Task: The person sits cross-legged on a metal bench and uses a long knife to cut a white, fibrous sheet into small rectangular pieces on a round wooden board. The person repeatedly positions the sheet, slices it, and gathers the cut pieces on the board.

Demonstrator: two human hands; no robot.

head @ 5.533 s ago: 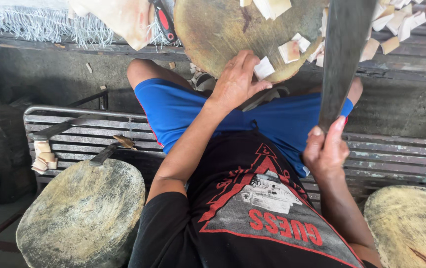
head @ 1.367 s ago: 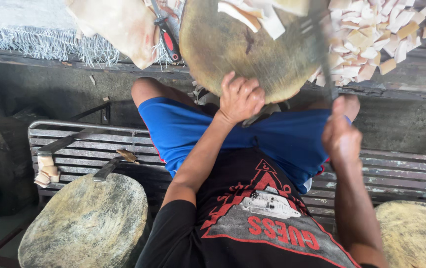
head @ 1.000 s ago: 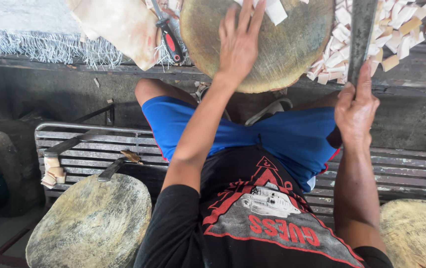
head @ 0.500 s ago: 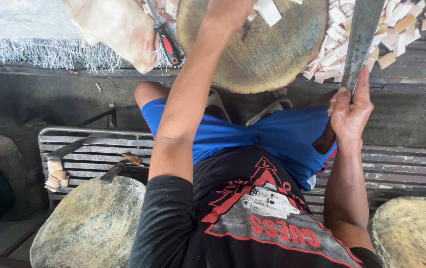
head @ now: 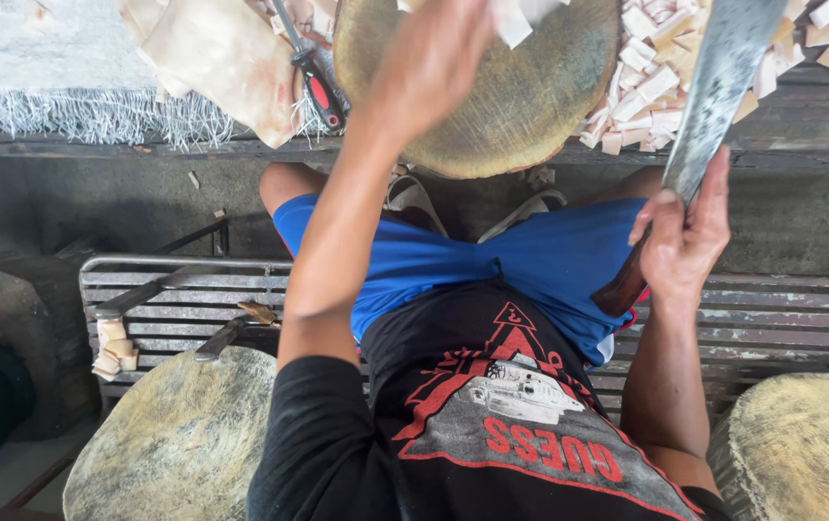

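My left hand (head: 431,60) reaches forward over a round wooden chopping block (head: 540,106). It is blurred, and a pale cut piece (head: 516,17) shows at its fingertips; whether it grips the piece is unclear. My right hand (head: 685,232) is closed around the brown wooden handle of a large cleaver (head: 723,82). The grey blade points up and away, right of the block. A heap of pale cut pieces (head: 651,82) lies between block and blade. I sit in blue shorts and a black printed shirt.
A red-and-black-handled tool (head: 316,85) lies left of the block beside a pale sheet of material (head: 217,58) and a white fringed cloth (head: 38,68). I sit on a slatted metal bench (head: 173,299) bearing a small knife (head: 231,333) and stacked pale pieces (head: 110,347). Round blocks stand lower left (head: 173,444) and lower right (head: 801,444).
My left hand rose from the block's near edge and stretched forward across its top. My right hand turned the cleaver upright and holds it beside the block.
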